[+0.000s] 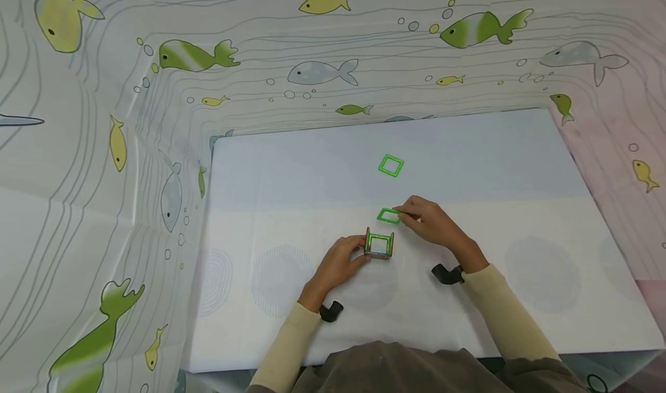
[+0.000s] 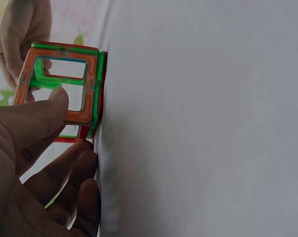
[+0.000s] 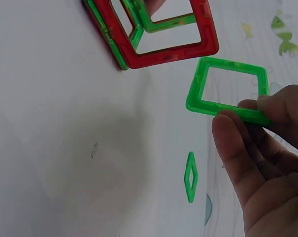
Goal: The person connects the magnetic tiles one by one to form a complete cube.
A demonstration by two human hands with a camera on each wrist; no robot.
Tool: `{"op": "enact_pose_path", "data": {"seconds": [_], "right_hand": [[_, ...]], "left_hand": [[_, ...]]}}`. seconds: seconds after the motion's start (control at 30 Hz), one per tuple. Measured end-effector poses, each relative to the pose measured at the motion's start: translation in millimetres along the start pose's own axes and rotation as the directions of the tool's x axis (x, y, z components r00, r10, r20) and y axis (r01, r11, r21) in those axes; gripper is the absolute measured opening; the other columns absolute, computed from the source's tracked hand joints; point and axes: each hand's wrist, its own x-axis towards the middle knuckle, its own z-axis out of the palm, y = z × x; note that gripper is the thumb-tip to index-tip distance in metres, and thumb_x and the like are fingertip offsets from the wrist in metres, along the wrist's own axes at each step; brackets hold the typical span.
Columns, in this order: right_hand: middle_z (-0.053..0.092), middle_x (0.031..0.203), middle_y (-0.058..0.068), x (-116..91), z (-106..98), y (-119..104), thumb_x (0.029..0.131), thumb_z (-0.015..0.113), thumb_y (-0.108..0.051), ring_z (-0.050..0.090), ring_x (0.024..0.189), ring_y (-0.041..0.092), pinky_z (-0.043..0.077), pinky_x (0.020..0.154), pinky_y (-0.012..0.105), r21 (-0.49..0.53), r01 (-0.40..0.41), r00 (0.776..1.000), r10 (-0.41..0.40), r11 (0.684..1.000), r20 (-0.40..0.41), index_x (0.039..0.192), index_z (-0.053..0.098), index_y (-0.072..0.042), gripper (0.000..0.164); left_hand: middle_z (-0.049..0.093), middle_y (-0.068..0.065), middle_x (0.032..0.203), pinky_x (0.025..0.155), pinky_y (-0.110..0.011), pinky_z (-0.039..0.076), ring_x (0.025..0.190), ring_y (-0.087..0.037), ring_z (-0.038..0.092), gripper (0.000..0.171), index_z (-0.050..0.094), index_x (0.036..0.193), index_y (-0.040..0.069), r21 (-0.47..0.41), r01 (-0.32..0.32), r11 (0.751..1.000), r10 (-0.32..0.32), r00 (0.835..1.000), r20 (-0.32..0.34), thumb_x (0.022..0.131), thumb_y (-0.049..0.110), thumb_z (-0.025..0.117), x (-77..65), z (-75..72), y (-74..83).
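Note:
My left hand [image 1: 338, 263] grips a small open box of magnetic tiles [image 1: 380, 256] standing on the table. Its thumb presses an orange square frame [image 2: 80, 117], and the other fingers reach behind. Red [image 3: 178, 52] and green frames make up other sides of the box. Beyond the box and to its right, my right hand [image 1: 432, 222] pinches a green square magnetic tile [image 3: 196, 84] at one corner between thumb and fingers. That tile is raised, tilted, and apart from the box. The hidden sides of the box cannot be made out.
Another green square tile [image 1: 387, 173] lies flat farther back on the white table [image 1: 291, 167]. Fish-patterned sheeting [image 1: 250, 40] rises behind and to the left of the table. Black wrist mounts [image 1: 446, 274] hang at both forearms.

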Motion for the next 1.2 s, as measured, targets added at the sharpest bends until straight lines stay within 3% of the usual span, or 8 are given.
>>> {"op": "enact_pose_path", "data": {"seconds": [0.27, 0.6, 1.2], "right_hand": [[0.066, 0.093, -0.001, -0.7, 1.8, -7.8, 0.095, 0.067, -0.007, 0.049, 0.073, 0.006, 0.045, 0.063, 0.025, 0.006, 0.024, 1.0, -0.024, 1.0, 0.003, 0.115, 0.075, -0.007, 0.021], [0.07, 0.095, 0.0, -3.5, 5.9, -13.9, 0.092, 0.072, -0.008, 0.065, 0.083, 0.01, 0.055, 0.072, 0.029, 0.032, -0.026, 1.0, 0.026, 0.999, 0.017, 0.107, 0.074, -0.009, 0.016], [0.07, 0.096, 0.0, -0.6, 11.0, -18.9, 0.091, 0.072, -0.007, 0.066, 0.083, 0.011, 0.056, 0.072, 0.028, 0.045, -0.015, 0.999, 0.013, 0.999, 0.045, 0.104, 0.075, -0.009, 0.013]], "left_hand": [[0.065, 0.002, 0.133, 0.088, -0.03, 0.05, 0.106, -0.013, 0.06, 0.027, 0.068, 0.115, 0.017, 0.003, 0.009, 1.0, -0.009, 1.0, 0.009, 0.09, 0.023, 0.076, -0.7, -1.4, 2.2], [0.065, 0.002, 0.132, 0.088, -0.03, 0.05, 0.106, -0.013, 0.06, 0.026, 0.068, 0.114, 0.015, 0.002, -0.017, 1.0, 0.017, 1.0, 0.004, 0.09, 0.021, 0.076, -1.0, -4.1, 4.1], [0.067, 0.002, 0.128, 0.089, -0.031, 0.05, 0.107, -0.013, 0.061, 0.026, 0.068, 0.114, 0.016, 0.002, -0.029, 1.0, 0.029, 1.0, 0.004, 0.089, 0.021, 0.076, 1.7, -8.1, 2.7]]}}
